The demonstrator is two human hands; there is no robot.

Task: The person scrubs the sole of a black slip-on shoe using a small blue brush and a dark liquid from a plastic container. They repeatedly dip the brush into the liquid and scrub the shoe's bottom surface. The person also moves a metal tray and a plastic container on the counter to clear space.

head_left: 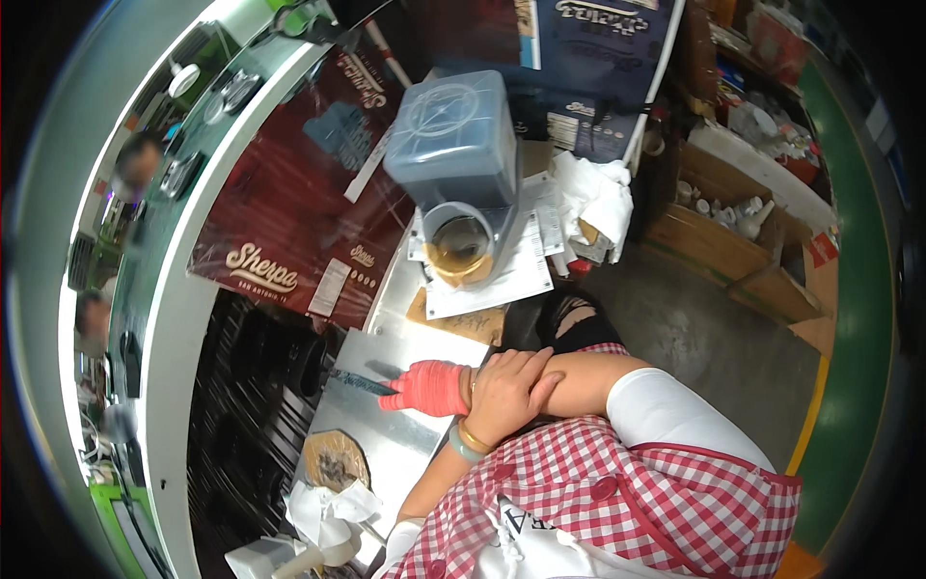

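My right hand (424,388), wrapped in pink-red covering, reaches left over the pale metal worktop (410,434). Its fingers are closed on a slim, dark, patterned strip-like tool (361,383), whose far end points left. What kind of tool it is I cannot make out. My bare left hand (506,391), with a gold and a pale green bangle behind it, lies across my right wrist and forearm (579,376), its fingers closed over them. Below the tool sits a small angular tray (338,458) with dark bits in it, beside crumpled white cloth (333,513).
Behind my hands stand a bluish translucent container (451,125) and a round cup (460,246) with brown contents, over paper sheets (516,265) and a brown card (463,320). Black ribbed trays (256,386) lie left. Cardboard boxes (719,183) with small bottles are at right.
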